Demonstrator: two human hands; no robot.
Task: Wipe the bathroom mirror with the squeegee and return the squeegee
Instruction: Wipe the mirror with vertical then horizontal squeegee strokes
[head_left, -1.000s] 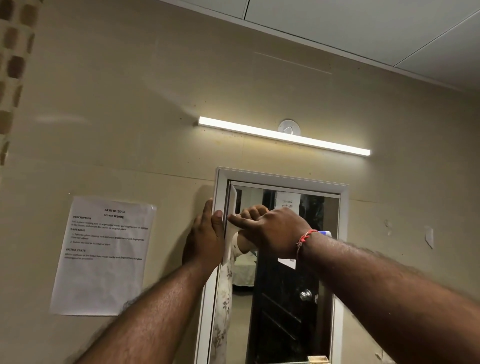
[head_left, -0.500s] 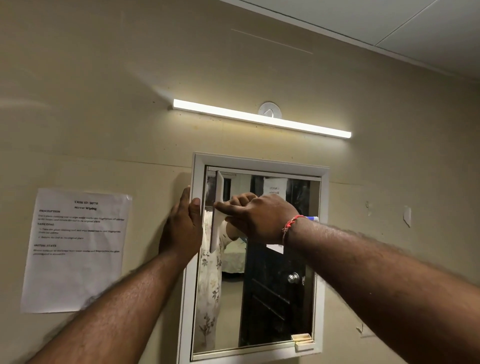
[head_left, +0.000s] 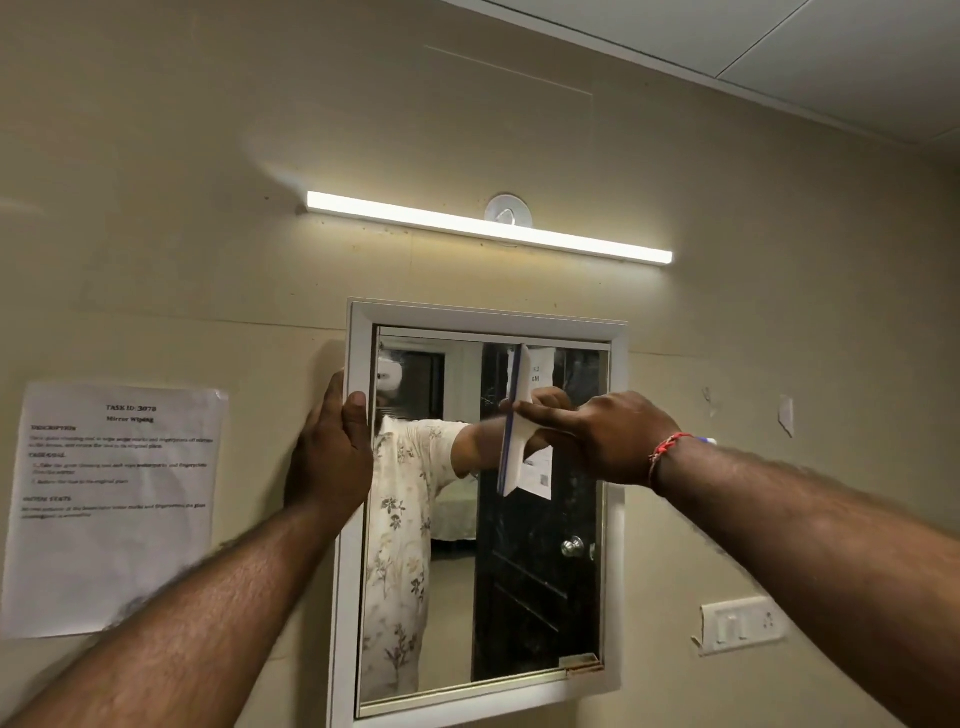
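Squeegee (head_left: 514, 426), white with a blue blade edge, stands upright on the mirror (head_left: 457, 571), gripped by the right hand (head_left: 597, 439).

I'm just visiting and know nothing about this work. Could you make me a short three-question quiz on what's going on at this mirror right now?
1. True or false: the left hand is gripping the left side of the mirror frame.
2. Which hand holds the squeegee?
A. the left hand
B. the right hand
C. neither
3. Fill in: the squeegee blade stands roughly ______ against the mirror glass, in the upper half.

Key: 1 true; 2 B; 3 upright (vertical).
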